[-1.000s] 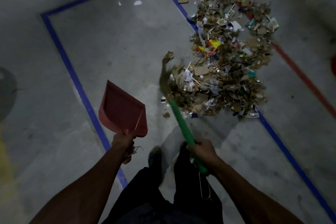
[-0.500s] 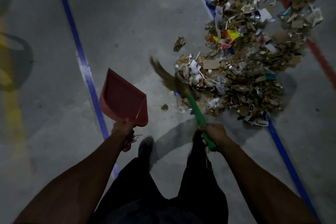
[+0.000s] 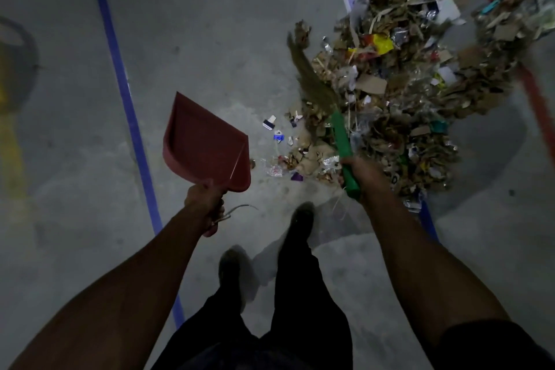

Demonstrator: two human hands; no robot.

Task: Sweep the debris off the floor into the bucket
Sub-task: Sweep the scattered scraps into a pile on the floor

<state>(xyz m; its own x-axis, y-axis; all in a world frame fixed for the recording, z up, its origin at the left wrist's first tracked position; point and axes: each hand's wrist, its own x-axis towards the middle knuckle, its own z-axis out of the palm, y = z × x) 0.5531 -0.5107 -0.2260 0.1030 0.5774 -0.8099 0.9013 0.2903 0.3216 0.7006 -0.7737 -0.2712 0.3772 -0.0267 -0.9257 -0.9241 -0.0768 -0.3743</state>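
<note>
A big heap of debris (image 3: 420, 75), cardboard scraps, foil and wrappers, covers the floor at the upper right. My right hand (image 3: 365, 174) grips the green handle of a broom (image 3: 342, 141) whose brown bristles (image 3: 312, 78) lie along the heap's left edge. A few small scraps (image 3: 277, 137) lie loose just left of the heap. My left hand (image 3: 205, 200) grips the handle of a red dustpan (image 3: 204, 144), held above the floor to the left of the scraps with nothing in it. No bucket is in view.
Blue tape lines (image 3: 126, 99) run across the grey concrete floor, one left of the dustpan and one under the heap. A red line (image 3: 537, 105) passes at the right. My two feet (image 3: 300, 222) stand below the heap. A dark ring mark (image 3: 21, 60) and yellow line sit far left.
The view has closed in on the heap. The broom bristles have swung from lying out to the left up along the heap's left edge, and small scraps now lie loose beside the dustpan.
</note>
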